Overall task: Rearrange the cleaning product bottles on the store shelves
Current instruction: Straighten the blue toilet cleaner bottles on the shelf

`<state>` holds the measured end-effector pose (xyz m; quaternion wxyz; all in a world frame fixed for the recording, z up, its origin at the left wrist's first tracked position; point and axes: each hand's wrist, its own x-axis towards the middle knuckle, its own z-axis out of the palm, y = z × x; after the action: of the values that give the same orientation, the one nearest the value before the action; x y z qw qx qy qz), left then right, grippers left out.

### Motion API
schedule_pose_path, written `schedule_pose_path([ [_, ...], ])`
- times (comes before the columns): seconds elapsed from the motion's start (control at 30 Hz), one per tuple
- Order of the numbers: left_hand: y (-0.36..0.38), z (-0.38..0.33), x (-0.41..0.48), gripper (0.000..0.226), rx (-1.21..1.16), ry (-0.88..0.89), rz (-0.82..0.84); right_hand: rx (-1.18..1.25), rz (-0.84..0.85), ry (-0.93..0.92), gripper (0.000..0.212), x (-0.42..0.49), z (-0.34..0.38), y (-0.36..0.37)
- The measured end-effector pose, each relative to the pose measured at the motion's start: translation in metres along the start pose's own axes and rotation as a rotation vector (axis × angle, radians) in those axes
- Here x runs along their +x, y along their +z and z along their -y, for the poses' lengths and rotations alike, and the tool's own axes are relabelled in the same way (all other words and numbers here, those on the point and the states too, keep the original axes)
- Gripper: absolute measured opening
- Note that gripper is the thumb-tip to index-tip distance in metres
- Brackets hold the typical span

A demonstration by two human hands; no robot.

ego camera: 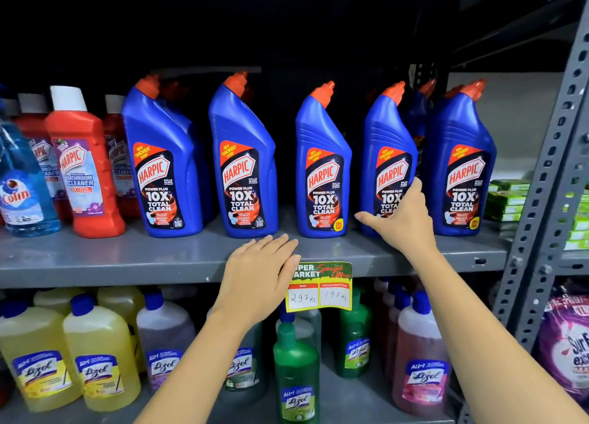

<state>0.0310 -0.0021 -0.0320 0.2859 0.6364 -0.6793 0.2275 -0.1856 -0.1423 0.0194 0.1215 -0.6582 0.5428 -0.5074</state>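
Standing upright at right of centre, a blue bottle point(387, 156) is touched by the spread right hand point(400, 215); the left hand point(261, 274) is laid flat on the shelf point(111, 258).

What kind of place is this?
Most likely a supermarket aisle: rows of identical blue toilet cleaner bottles on a grey metal shelf, with a special-offer price tag clipped to its edge.

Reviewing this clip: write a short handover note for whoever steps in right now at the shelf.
Left hand: open, flat on the shelf edge, holding nothing.
Right hand: spread around the front of the fourth blue bottle, not closed on it.
Five blue bottles stand upright along the front; the third sits apart from its neighbours, and more stand behind.
Done: front row faces forward.
Left: probably evening out the gaps, starting with the fourth bottle.
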Motion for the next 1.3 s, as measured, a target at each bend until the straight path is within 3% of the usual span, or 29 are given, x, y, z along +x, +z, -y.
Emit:
schedule_pose_path([
  [0.57, 0.003, -0.001, -0.001, 0.046, -0.017, -0.013, -0.009, -0.022, -0.012, 0.043, 0.122, -0.007, -0.001, 0.002],
  [0.73, 0.005, 0.0, -0.002, 0.042, -0.026, 0.005, -0.077, -0.076, -0.006, 0.035, 0.119, -0.013, -0.003, 0.002],
  [0.83, 0.007, 0.001, -0.01, 0.047, -0.097, 0.024, -0.156, -0.003, -0.11, -0.058, 0.104, -0.024, -0.004, -0.002],
  [0.97, 0.028, 0.012, -0.044, 0.047, -0.18, 0.038, -0.257, 0.26, -0.521, -0.409, 0.052, -0.084, -0.021, 0.008],
  [1.03, 0.047, 0.016, -0.071, 0.048, -0.164, -0.033, -0.328, 0.268, -0.567, -0.453, 0.042, -0.127, -0.038, 0.03],
  [1.13, 0.084, 0.017, -0.118, 0.052, -0.085, -0.221, -0.3, 0.209, -0.305, -0.332, 0.049, -0.197, -0.061, 0.074],
  [1.23, 0.127, 0.016, -0.171, 0.052, -0.132, -0.271, -0.072, 0.12, 0.107, -0.071, 0.074, -0.247, -0.079, 0.115],
  [1.3, 0.153, 0.019, -0.205, 0.053, -0.14, -0.25, 0.13, 0.069, 0.262, 0.079, 0.094, -0.26, -0.089, 0.136],
])
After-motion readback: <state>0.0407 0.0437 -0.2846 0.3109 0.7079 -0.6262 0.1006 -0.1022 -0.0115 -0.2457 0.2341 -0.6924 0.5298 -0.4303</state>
